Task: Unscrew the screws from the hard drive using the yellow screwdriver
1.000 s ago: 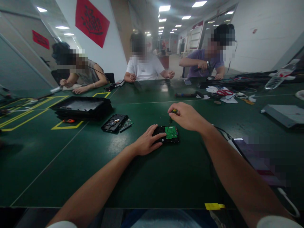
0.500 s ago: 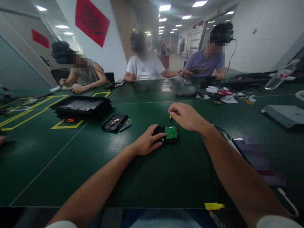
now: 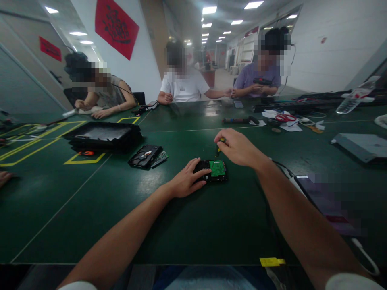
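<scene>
A hard drive (image 3: 207, 165) lies on the green table with its green circuit board (image 3: 218, 169) facing up. My left hand (image 3: 189, 180) grips the left part of the drive, its fingers splayed over the top and the edges. Some of the drive is hidden beneath it. Above the board, my right hand (image 3: 237, 146) is closed around a small yellow-and-black screwdriver (image 3: 218, 152). The screwdriver points down to the board's far edge; whether its tip sits in a screw is too small to tell.
To the left are another hard drive (image 3: 145, 156), a loose circuit board (image 3: 160, 159) and black trays (image 3: 102, 135). A phone-like screen (image 3: 320, 197) and a grey metal box (image 3: 359, 147) stand right. Red scissors (image 3: 286, 117) lie farther back. Three people sit opposite; another hand (image 3: 5, 177) shows at far left.
My hands, the drive and the screwdriver stay almost in place. Across the table, the person in purple has raised a dark object in their hands.
</scene>
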`<state>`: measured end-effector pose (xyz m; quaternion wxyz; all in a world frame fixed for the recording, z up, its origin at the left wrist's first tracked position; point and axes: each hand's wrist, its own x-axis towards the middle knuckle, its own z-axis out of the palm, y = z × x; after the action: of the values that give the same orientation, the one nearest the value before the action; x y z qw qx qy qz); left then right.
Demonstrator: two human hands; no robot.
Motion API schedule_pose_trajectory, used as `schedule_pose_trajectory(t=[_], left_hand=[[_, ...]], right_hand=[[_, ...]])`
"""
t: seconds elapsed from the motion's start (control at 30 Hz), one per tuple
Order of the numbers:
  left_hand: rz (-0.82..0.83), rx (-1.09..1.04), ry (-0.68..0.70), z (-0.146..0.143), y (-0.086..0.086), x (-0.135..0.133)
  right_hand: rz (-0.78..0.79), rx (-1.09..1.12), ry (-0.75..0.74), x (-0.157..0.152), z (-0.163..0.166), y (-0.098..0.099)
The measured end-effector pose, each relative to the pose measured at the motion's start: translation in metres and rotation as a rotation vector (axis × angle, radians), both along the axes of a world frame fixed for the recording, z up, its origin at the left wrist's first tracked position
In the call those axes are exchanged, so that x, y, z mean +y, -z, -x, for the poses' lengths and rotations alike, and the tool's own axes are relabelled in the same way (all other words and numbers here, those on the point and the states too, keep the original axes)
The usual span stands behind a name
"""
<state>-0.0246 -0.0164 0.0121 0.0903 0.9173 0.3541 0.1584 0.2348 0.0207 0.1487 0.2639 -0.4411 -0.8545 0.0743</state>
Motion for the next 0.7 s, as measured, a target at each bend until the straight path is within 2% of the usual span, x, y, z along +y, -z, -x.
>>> schedule_pose_trajectory(t=[0.33,0.7], left_hand=[[-0.010,-0.007,0.004,0.0008,0.0039,0.0020],[-0.006,-0.007,0.002,0.0007,0.0027,0.0011]], right_hand=[[0.028,0.055,0.038,-0.0012,0.0017,0.0017],[-0.019,0.003,-0.020,-0.0007,0.0009,-0.0005]])
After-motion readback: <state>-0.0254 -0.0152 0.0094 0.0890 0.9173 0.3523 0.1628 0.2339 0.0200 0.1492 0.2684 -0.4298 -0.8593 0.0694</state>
